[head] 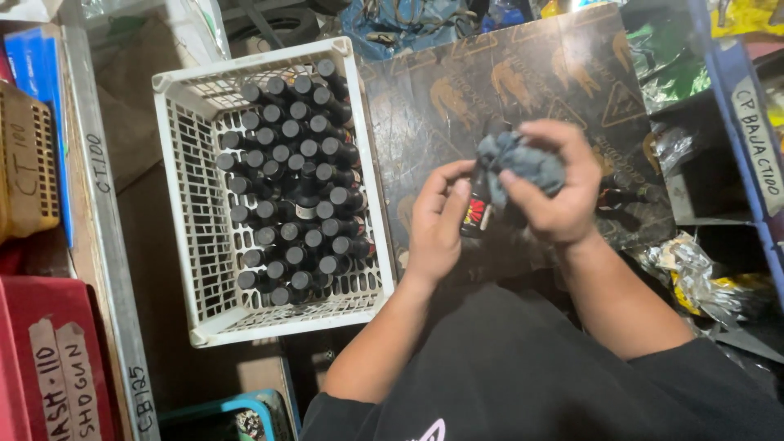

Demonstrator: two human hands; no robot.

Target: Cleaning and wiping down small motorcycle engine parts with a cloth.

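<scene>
While gripping a small dark bottle (476, 211) at frame centre, left hand (435, 220) steadying its slick, light body; right hand (554, 189) clenching a soft grey rag (520, 160) over its cap, beside the bottle-filled white crate (184, 196).

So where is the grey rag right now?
In the head view the grey rag is right of centre, bunched in the right hand, atop the small dark bottle held by the left hand, right of the white crate.
</scene>
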